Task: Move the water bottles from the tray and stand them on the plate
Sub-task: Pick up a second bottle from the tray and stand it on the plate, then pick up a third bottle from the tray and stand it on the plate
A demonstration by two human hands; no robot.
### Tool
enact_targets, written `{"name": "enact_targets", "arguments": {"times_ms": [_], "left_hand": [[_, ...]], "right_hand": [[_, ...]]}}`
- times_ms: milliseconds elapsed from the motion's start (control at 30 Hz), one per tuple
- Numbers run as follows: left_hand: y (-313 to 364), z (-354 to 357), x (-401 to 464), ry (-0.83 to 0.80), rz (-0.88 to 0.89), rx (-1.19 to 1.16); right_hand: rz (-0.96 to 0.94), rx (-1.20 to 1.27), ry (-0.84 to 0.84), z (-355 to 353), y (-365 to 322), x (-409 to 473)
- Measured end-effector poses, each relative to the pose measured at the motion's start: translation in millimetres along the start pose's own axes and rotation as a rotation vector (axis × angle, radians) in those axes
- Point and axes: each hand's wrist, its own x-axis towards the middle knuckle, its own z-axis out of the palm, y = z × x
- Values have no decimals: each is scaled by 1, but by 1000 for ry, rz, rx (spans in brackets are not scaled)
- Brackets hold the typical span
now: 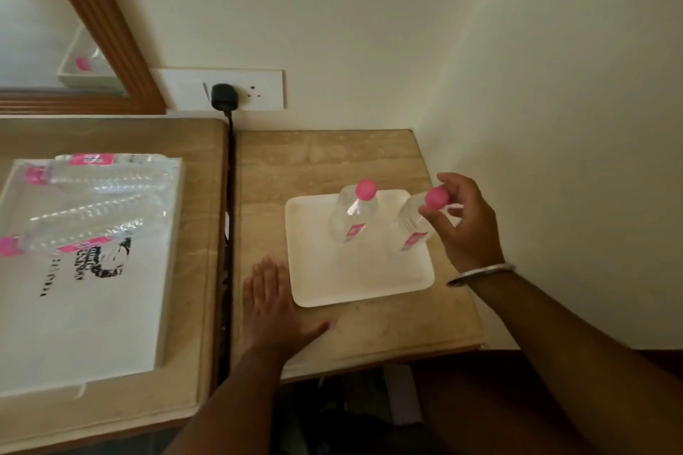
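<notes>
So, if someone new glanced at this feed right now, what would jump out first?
Probably the pink caps: one upright bottle stands at the back of the white plate, and the right hand pinches a second bottle by its cap at the plate's right edge. More bottles lie flat on the white tray to the left, while the left hand rests flat on the table.

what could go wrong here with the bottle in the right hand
The right hand pinches the tilted bottle only at its cap, so it could slip or tip as it is let go. It sits near the plate's right edge and could fall off. It is also close to the standing bottle and might knock it over.
</notes>
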Motion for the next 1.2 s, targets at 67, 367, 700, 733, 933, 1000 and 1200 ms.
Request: {"name": "enact_targets", "arguments": {"times_ms": [67, 367, 700, 733, 933, 1000, 1200], "left_hand": [[1, 1, 1, 3, 0, 8], [1, 4, 2, -20, -3, 73], [-1, -18, -16, -72, -7, 220], [-4, -23, -21, -47, 11, 220], [-61, -85, -56, 58, 41, 252], [-95, -108, -71, 61, -18, 276], [-223, -158, -116, 17, -201, 318]], "right_hand": [[30, 30, 16, 4, 4, 13], [23, 23, 55, 31, 10, 30], [233, 115, 62, 36, 18, 3], [276, 111, 68, 38, 19, -7], [440, 43, -263, 86, -9, -94], [339, 33, -412, 108, -42, -119], [-142, -49, -661, 192, -162, -130]]}}
